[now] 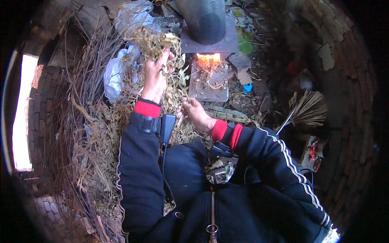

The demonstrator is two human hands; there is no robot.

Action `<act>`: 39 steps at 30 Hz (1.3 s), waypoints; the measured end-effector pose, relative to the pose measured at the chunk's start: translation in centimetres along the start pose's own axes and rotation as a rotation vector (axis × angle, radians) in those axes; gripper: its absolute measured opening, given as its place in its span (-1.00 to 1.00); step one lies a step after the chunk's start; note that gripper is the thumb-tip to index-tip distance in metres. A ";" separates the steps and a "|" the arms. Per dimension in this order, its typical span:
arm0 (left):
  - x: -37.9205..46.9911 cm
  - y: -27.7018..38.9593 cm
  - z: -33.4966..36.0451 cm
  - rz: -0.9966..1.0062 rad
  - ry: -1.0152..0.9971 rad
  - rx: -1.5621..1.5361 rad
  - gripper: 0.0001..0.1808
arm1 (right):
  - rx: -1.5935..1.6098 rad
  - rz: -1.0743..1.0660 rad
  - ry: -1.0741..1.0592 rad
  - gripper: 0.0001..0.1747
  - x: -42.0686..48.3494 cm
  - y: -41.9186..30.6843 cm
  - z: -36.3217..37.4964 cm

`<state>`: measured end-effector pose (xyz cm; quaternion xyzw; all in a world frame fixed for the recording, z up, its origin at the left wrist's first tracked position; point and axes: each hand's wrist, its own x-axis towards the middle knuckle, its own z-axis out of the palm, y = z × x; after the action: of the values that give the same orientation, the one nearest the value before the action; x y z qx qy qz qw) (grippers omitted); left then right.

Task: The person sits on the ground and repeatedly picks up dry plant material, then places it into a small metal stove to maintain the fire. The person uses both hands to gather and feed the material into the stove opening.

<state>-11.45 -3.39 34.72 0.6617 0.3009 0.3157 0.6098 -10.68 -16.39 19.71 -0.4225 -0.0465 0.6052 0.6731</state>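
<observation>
My left hand (156, 71) grips a tangled bunch of dried plant stalks (152, 42) with withered leaves, raised left of a burning fire (209, 57). Part of the bunch trails down toward my right hand (196, 112), whose fingers are closed around the lower stems. The fire glows in the opening beneath a flat plate (234, 39) carrying a dark metal cylinder (203, 25). In front of the flames lies a flat slab (209, 94) strewn with charred bits and thin stalks.
Heaped dry twigs (82, 82) and plant litter (103, 145) spread along the left. White plastic bags (117, 74) lie among them. A straw hand broom (308, 109) rests at right, below a brick wall (358, 100). A blue object (247, 88) lies beside the slab.
</observation>
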 end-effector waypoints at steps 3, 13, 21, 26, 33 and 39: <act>2.0 0.7 0.7 0.026 -0.067 0.054 -0.72 | 0.044 -0.210 -0.022 -0.78 0.1 -3.5 0.0; 4.5 1.0 3.1 0.141 -0.281 -0.077 -0.71 | -0.008 -0.584 -0.050 -0.66 0.4 -9.7 -1.3; 0.2 -6.2 3.0 -0.193 -0.317 -0.103 -0.58 | 0.079 -0.712 0.090 -0.70 1.0 -12.0 -2.8; 0.9 -7.7 5.1 -0.083 -0.313 -0.025 -0.65 | -0.538 -1.002 0.260 -0.71 1.8 -12.5 -3.9; -0.2 -8.4 6.0 -0.285 -0.290 0.003 -0.56 | -1.310 -0.652 0.376 -0.61 1.5 -10.1 -4.9; 0.2 -10.4 5.0 -0.302 -0.022 -0.320 -0.79 | -1.233 -0.815 0.212 -0.52 1.5 -9.1 -4.3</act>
<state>-7.55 -5.57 24.10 0.5073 0.3359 0.2574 0.7507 -0.80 -16.54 21.96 -0.7288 -0.4651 0.1278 0.4861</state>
